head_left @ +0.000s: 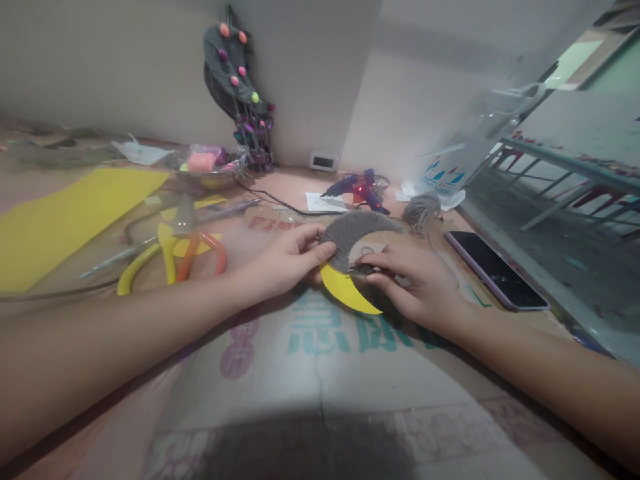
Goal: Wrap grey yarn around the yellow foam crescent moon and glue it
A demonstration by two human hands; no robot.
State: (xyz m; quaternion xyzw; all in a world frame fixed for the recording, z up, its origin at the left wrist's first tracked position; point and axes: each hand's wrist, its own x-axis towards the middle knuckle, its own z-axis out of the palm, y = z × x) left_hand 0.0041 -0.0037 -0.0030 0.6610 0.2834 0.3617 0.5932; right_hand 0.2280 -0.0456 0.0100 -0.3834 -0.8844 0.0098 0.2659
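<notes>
A yellow crescent moon cutout (pixel 349 291) sits between my hands, its upper part covered by tightly wound grey yarn (pixel 350 235). My left hand (pixel 300 257) pinches the crescent's left edge, thumb on top near where the winding stops and bare yellow begins. Inside the crescent's curve, my right hand (pixel 407 277) is closed, thumb against fingers, on a small dark grey bit that looks like a bunch of yarn (pixel 363 269). A thin loop shows just above it. My fingers hide part of this bunch.
A glue gun (pixel 364 192) with a lit red light stands behind the crescent. A yarn ball (pixel 423 211) and phone (pixel 495 267) lie right. Scissors (pixel 167 257), pliers (pixel 213 252) and yellow sheet (pixel 75 220) lie left. A decorated grey moon (pixel 220 73) hangs on the wall.
</notes>
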